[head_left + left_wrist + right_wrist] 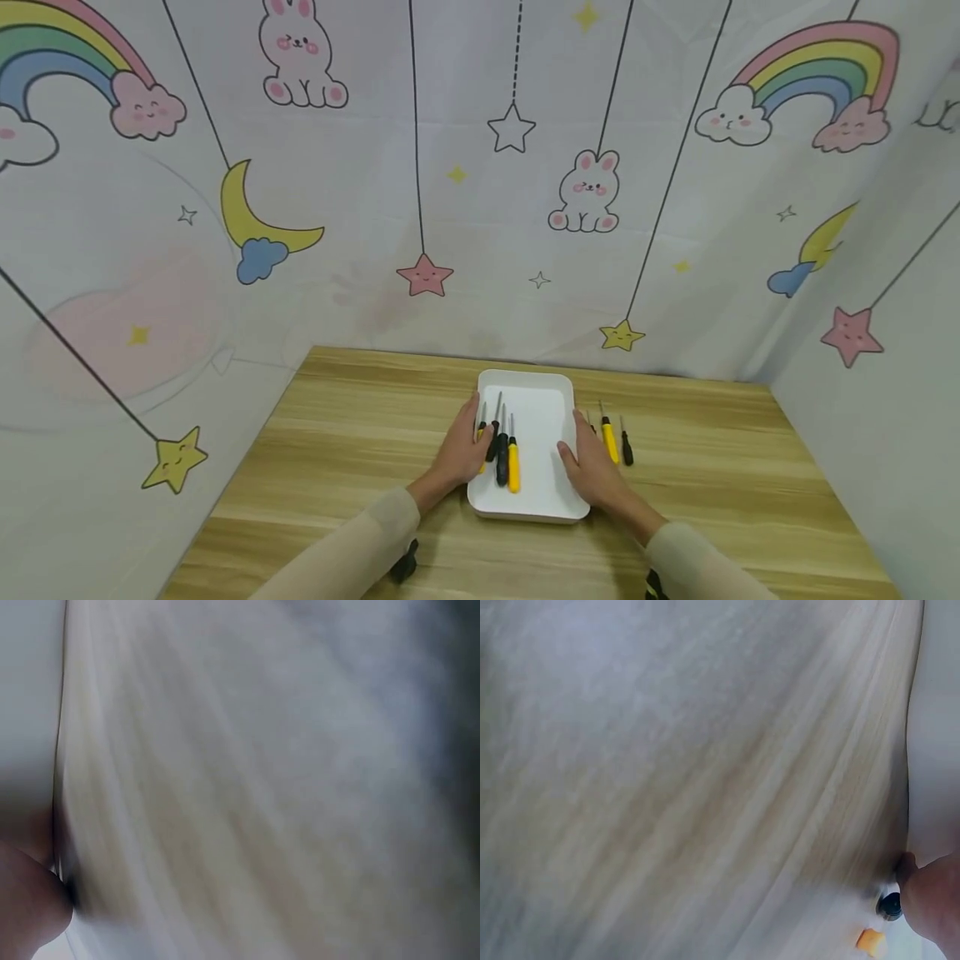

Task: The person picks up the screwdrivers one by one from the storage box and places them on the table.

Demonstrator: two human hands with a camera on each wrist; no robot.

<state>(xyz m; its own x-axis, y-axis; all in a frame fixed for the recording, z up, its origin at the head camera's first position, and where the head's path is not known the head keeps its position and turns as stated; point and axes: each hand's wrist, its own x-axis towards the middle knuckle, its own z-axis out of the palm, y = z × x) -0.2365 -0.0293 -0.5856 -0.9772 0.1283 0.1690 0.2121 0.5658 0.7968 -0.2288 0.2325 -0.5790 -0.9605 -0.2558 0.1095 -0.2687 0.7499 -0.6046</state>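
Note:
A white rectangular tray [542, 446] lies between my two hands on the wooden table in the head view. My left hand [459, 448] grips its left side, thumb over the rim and fingers outside. On the opposite side my right hand [594, 473] holds the tray the same way. Several screwdrivers lie in its left half, among them a black-handled screwdriver [502, 460] and a yellow-handled screwdriver [513, 468]; the left thumb partly covers others. Both wrist views show the tray's outer wall [28, 712] [939, 750] close beside part of each hand.
Right of the tray, a yellow screwdriver [609, 442] and a small black screwdriver [627, 453] lie on the wooden table [705, 467], with another partly hidden by my right hand. A patterned cloth [480, 317] hangs behind the table. Dark objects [405, 562] show beside both forearms.

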